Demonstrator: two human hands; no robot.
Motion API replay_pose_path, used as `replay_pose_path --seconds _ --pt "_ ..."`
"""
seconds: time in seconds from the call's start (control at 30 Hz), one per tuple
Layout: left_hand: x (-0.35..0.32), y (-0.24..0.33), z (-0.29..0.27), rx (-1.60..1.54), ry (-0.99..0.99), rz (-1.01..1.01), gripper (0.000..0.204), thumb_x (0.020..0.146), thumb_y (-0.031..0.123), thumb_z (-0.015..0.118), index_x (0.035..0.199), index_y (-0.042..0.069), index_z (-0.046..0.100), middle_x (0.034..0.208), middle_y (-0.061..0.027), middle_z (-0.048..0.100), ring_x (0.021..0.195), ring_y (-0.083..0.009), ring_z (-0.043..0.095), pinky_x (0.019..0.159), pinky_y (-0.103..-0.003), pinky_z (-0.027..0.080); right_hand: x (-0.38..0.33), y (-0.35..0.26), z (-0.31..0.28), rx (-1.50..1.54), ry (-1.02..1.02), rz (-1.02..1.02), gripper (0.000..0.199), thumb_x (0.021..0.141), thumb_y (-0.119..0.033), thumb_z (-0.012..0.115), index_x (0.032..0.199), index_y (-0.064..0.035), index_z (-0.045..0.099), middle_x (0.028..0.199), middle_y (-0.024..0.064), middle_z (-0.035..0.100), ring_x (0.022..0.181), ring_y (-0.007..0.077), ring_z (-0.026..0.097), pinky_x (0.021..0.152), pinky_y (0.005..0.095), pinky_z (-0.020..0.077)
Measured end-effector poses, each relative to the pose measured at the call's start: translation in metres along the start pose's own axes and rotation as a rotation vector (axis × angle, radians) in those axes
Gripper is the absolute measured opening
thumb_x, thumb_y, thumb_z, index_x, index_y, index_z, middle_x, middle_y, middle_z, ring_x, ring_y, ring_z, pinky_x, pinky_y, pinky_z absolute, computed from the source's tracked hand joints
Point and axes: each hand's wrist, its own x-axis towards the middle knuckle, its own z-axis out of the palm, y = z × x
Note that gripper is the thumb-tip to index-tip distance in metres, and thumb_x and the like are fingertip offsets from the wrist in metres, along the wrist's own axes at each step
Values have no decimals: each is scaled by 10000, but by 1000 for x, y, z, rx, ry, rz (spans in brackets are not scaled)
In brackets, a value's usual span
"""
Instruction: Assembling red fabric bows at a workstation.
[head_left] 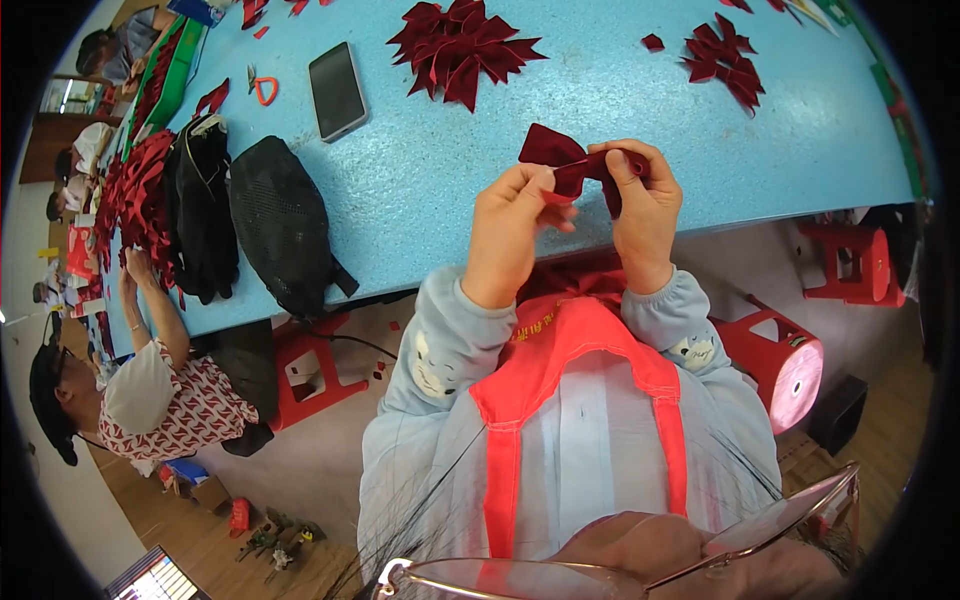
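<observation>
Over the blue table's (620,110) near edge, both hands (575,215) pinching a red bow (565,160).

left hand (512,228) + right hand (640,205): pinch dark red fabric bow (572,163) | above blue table (600,90)

Hands (575,215) hide the bow's (560,160) middle.
</observation>
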Motion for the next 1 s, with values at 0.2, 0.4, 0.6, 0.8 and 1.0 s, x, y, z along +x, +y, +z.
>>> replay_pose_path --seconds 0.2,0.4,0.6,0.8,1.0 --pt "-5 -13 2 -385 25 -401 229 871 190 544 1076 89 554 833 -35 585 793 -201 590 661 -319 507 8 7 -3 108 48 172 114 848 -52 599 953 -8 607 857 45 632 770 88 564 700 213 459" --pt "8 36 -27 297 42 186 333 811 153 614 1120 58 530 915 -61 599 805 -143 584 667 -258 475 18 -2 -4 -129 -285 180 193 835 -57 608 1025 -24 598 857 19 607 765 79 553 704 198 448" --pt "23 40 -11 457 -178 -86 380 777 126 657 1120 20 533 958 -66 613 815 -97 564 696 -228 448 21 -17 8 119 -280 340 276 821 -21 587 1096 -26 562 923 14 582 821 89 548 748 204 443" --pt "25 26 -1 214 -19 -22 266 832 122 616 1060 -9 580 875 -39 620 791 -95 567 736 -221 452 28 -6 -8 -10 -401 516 369 808 4 559 1171 -27 501 988 37 552 911 99 529 759 214 449" --pt "38 20 8 306 -23 -8 226 821 118 613 998 -22 591 900 -50 600 797 -95 561 698 -234 460 32 -1 -9 62 -389 313 400 800 22 560 1188 -28 478 996 39 527 931 100 516 770 220 450"
